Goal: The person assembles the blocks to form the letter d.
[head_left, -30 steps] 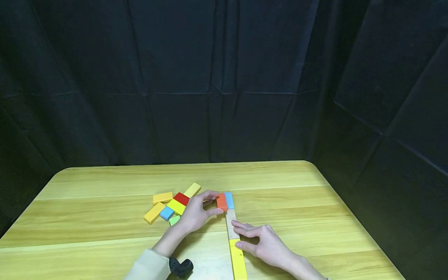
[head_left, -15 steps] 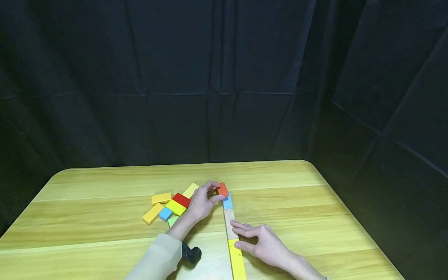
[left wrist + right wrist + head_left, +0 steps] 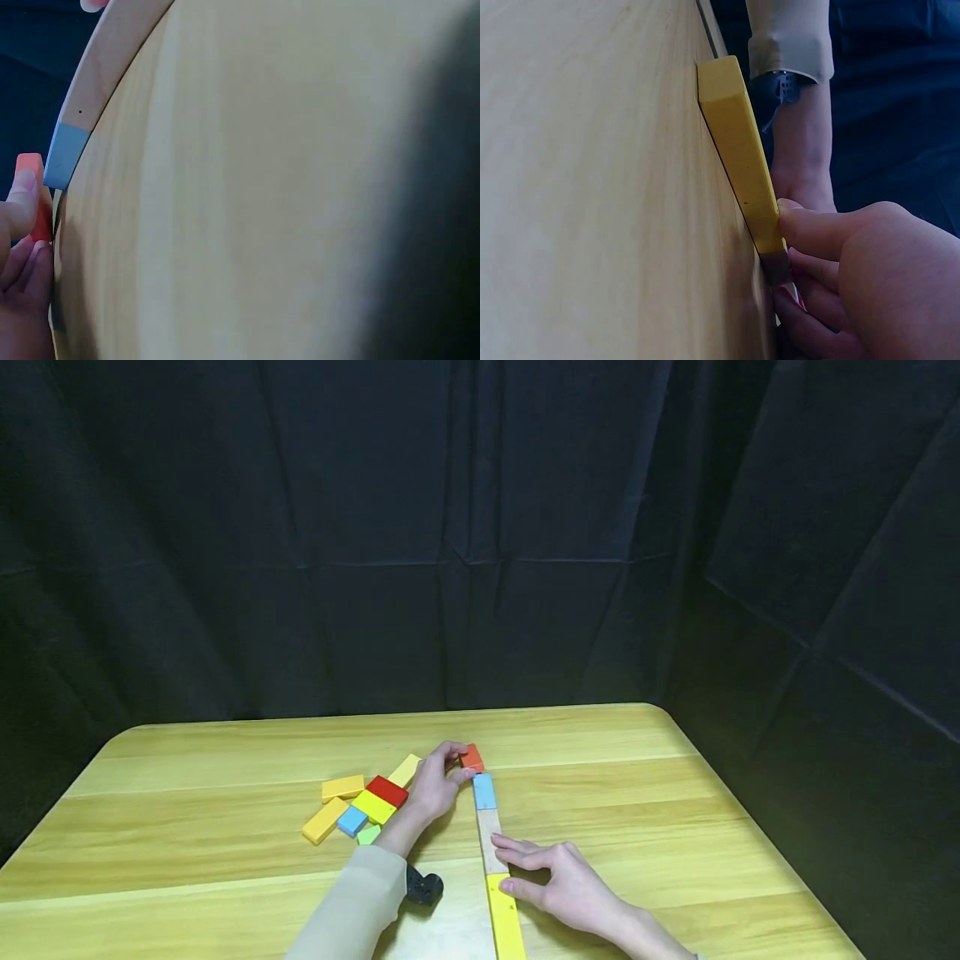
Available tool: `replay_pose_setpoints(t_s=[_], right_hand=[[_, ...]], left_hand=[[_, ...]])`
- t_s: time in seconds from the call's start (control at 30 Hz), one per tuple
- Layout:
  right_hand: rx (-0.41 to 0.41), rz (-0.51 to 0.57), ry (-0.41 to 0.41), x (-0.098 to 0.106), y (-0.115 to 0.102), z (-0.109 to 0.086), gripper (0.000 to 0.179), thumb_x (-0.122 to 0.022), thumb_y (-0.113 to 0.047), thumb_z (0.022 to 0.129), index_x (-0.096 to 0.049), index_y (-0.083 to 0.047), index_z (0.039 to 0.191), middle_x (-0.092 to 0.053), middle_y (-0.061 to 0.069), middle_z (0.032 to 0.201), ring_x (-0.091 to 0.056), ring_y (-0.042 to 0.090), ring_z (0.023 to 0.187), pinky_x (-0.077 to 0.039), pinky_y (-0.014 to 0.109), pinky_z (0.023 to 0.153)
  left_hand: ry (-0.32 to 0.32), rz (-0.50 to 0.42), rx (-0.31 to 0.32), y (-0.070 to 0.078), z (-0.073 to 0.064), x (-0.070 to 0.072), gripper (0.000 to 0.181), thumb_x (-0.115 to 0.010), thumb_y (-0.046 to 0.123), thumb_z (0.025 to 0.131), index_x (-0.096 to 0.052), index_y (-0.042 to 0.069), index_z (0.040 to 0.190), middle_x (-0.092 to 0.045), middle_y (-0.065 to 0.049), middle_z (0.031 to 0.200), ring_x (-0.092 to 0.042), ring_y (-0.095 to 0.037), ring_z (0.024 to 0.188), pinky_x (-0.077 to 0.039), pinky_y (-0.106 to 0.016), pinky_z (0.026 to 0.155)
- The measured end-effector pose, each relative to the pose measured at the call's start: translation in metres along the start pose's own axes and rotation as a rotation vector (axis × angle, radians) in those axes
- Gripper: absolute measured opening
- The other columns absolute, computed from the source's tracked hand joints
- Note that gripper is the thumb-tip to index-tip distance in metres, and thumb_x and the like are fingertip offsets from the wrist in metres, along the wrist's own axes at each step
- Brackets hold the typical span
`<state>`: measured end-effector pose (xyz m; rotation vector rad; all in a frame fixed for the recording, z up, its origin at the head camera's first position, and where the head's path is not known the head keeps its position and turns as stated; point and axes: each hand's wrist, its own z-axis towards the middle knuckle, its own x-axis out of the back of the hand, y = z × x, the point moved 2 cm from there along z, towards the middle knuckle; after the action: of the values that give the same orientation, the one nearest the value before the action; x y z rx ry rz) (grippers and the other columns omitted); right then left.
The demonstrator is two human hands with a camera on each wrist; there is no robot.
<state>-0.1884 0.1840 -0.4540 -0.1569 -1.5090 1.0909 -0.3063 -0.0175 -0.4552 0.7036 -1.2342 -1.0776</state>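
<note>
My left hand pinches an orange-red block between thumb and fingers, at the far end of a row of blocks. In the left wrist view the orange-red block stands just beyond the light blue block; whether they touch is unclear. Nearer in the row come a plain wood block and a long yellow block. My right hand rests against the row, its thumb on the yellow block and its fingertips at the plain wood block.
Left of the row lies a loose group of blocks: a dark red one, a bright yellow one, a small blue one, a green one and several more yellowish ones. Dark curtains stand behind the table.
My left hand has moved the orange-red block away from me, from beside the light blue block to beyond its far end. The right hand stays in place.
</note>
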Motion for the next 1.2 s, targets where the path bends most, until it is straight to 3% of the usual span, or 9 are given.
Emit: replay_pose_setpoints(t_s=[0.5,1.2], right_hand=[[0.007,0.007,0.005,-0.0004,0.0039,-0.0001,0.05,-0.066,-0.045,0.094,-0.067,-0.011,0.129,-0.057,-0.012,0.142,-0.053,0.022,0.132,-0.044,0.039,0.11],[-0.004,-0.018,0.002,0.0009,-0.0003,0.0002,0.048,-0.068,-0.043,0.094,-0.067,-0.01,0.129,-0.057,-0.012,0.141,-0.053,0.022,0.132,-0.044,0.044,0.11]], left_hand=[[-0.085,0.132,0.03,0.0062,0.0074,-0.0046,0.04,-0.067,0.009,0.095,-0.057,0.001,0.132,-0.061,-0.021,0.133,-0.056,-0.034,0.127,-0.043,-0.047,0.111],[-0.103,0.139,0.077,0.0053,0.0052,-0.0094,0.045,-0.07,0.016,0.094,-0.056,0.005,0.136,-0.051,-0.018,0.148,-0.049,-0.035,0.135,-0.039,-0.048,0.114]])
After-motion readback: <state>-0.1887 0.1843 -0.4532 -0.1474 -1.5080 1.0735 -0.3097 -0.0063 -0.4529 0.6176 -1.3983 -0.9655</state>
